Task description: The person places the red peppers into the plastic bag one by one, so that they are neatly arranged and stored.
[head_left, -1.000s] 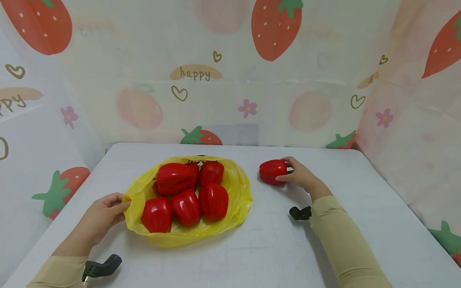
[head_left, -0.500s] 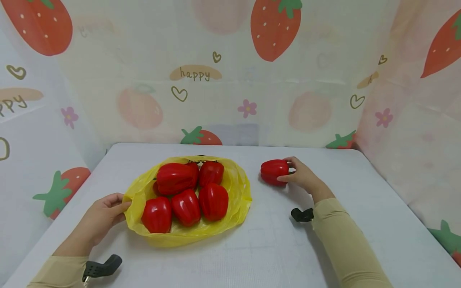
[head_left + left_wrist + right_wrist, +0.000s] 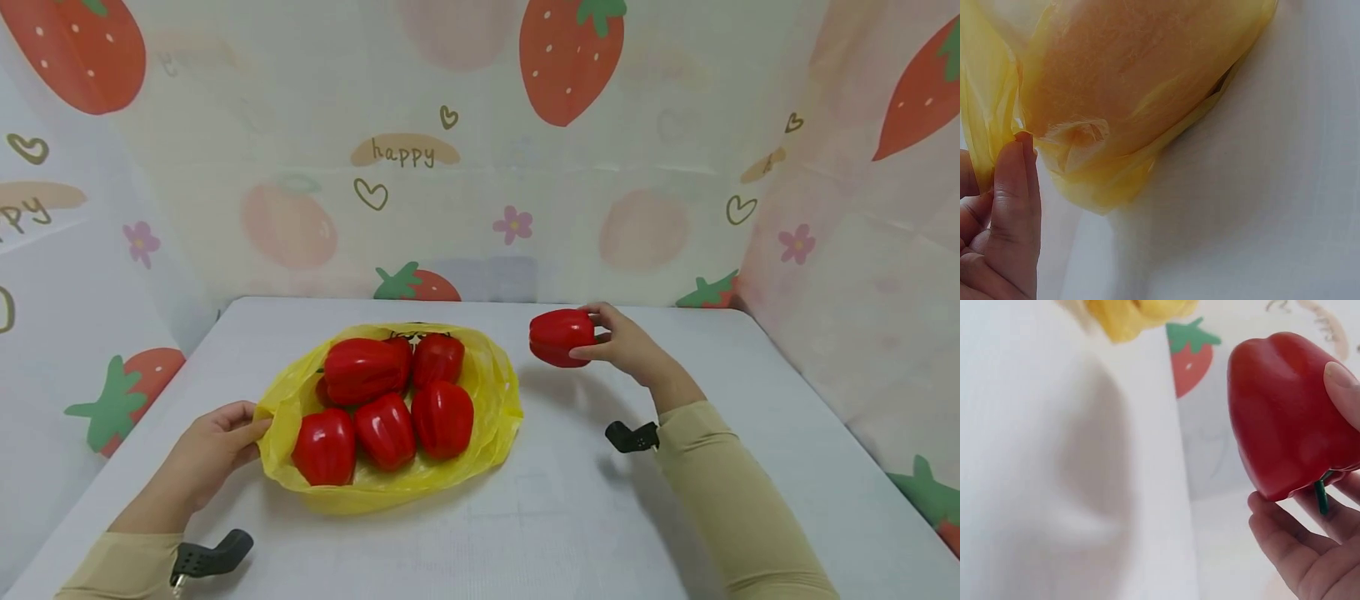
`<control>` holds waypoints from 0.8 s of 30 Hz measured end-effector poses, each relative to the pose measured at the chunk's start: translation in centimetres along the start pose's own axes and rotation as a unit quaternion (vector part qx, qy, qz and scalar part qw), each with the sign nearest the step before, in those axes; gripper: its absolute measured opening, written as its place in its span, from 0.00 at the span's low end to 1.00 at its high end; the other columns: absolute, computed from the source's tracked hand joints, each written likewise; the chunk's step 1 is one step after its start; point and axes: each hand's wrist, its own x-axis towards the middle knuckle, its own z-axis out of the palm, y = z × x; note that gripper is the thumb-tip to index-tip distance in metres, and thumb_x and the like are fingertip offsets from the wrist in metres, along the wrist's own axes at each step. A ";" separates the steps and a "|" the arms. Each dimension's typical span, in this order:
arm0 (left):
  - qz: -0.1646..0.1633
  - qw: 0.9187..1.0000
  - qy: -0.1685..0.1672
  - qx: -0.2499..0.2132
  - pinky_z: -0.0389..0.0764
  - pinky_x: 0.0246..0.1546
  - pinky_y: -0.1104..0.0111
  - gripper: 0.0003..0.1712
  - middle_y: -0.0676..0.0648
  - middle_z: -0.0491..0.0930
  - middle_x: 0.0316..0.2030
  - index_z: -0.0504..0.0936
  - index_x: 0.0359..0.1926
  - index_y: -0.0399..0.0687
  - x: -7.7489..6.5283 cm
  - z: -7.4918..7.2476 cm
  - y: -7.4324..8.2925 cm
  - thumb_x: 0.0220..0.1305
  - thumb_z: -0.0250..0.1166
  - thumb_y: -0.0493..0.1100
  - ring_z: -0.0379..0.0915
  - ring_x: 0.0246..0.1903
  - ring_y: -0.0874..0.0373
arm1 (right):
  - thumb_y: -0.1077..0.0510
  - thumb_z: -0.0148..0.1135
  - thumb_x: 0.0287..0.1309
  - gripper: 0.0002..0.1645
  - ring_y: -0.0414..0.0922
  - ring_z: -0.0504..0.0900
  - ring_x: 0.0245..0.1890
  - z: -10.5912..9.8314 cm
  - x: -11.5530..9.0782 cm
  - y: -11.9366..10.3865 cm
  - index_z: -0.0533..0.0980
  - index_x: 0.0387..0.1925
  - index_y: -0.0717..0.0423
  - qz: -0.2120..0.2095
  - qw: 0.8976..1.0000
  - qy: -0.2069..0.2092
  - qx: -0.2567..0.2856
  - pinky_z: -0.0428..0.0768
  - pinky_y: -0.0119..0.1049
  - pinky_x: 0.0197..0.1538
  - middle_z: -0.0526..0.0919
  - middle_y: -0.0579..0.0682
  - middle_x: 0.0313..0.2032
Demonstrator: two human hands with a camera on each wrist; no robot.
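Note:
In the head view, a yellow plastic bag (image 3: 487, 425) lies open on the table with several red bell peppers (image 3: 385, 433) inside. My left hand (image 3: 212, 450) pinches the bag's left rim between thumb and fingers; the left wrist view shows the thin yellow film (image 3: 991, 112) in that pinch. To the right of the bag, my right hand (image 3: 626, 346) holds one red bell pepper (image 3: 561, 337) above the table, gripping it at its stem end. Its green stem (image 3: 1321, 497) points toward the palm in the right wrist view.
The white table (image 3: 525, 542) runs back to a wall cloth (image 3: 480, 208) printed with strawberries, hearts and flowers. Black wrist mounts (image 3: 213, 557) stick out from both sleeves, low over the tabletop.
The right hand has lifted its bell pepper off the table, and the pepper's shadow now lies apart below it. The left hand keeps its place at the bag's rim.

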 end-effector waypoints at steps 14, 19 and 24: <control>-0.004 1.000 -0.001 -0.006 0.78 0.42 0.71 0.30 0.43 0.71 0.49 0.67 0.56 0.37 0.2 0.2 0.1 0.63 0.55 0.55 0.72 0.41 0.59 | 0.56 0.72 0.42 0.42 0.53 0.73 0.51 2.4 -1.2 -5.4 0.61 0.59 0.49 -0.078 0.993 -0.070 0.046 0.80 0.44 0.45 0.69 0.52 0.54; 0.002 1.000 -0.001 -0.003 0.79 0.42 0.71 0.31 0.42 0.71 0.49 0.67 0.56 0.37 0.2 0.1 0.1 0.63 0.55 0.56 0.72 0.41 0.59 | 0.57 0.72 0.42 0.42 0.52 0.74 0.50 4.0 -0.9 -6.7 0.62 0.59 0.49 -0.093 0.990 -0.090 0.063 0.80 0.43 0.44 0.70 0.51 0.53; 0.002 1.000 -0.001 -0.003 0.78 0.42 0.71 0.31 0.42 0.71 0.49 0.67 0.55 0.37 0.1 0.1 0.3 0.62 0.56 0.57 0.72 0.41 0.58 | 0.58 0.72 0.43 0.41 0.51 0.74 0.49 5.9 -0.4 -8.0 0.62 0.59 0.49 -0.107 0.985 -0.113 0.069 0.80 0.43 0.44 0.70 0.51 0.53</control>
